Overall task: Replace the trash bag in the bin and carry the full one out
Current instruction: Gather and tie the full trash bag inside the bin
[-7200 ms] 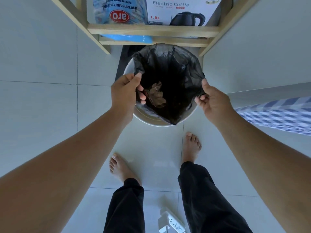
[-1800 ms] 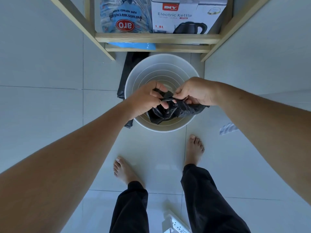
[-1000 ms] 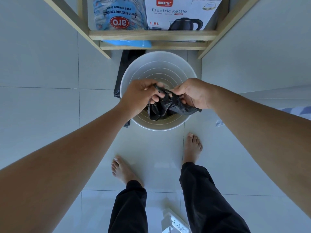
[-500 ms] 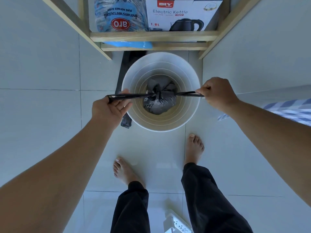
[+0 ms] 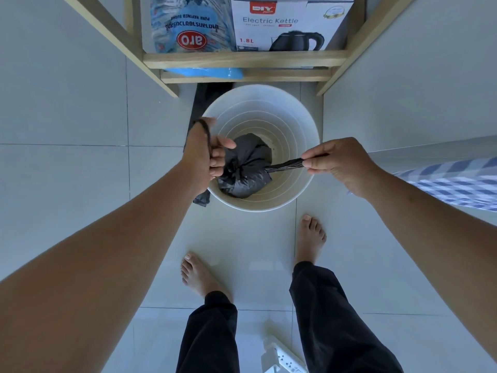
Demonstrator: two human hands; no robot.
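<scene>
A round white bin [image 5: 293, 125] stands on the tiled floor below a wooden shelf. Over its opening hangs the full black trash bag [image 5: 246, 172], gathered into a small bundle with two twisted tails. My left hand [image 5: 205, 150] holds one tail, which runs across its back, right beside the bundle. My right hand [image 5: 340, 164] pinches the other tail, stretched taut over the bin's right rim. A second black bag [image 5: 200, 103] lies on the floor to the left of the bin, partly hidden by my left hand.
A wooden shelf [image 5: 242, 60] above the bin carries a blue sugar pack [image 5: 192, 28] and an electric kettle box [image 5: 290, 25]. My bare feet stand just before the bin. A white power strip [image 5: 282, 356] lies by my right leg. Blue checked cloth [image 5: 457, 184] hangs at right.
Both hands pulled the bag off the bin, gathered it and stretched its tails apart. Since half a second ago my left hand has moved in close to the bundle, its tail looping over the hand.
</scene>
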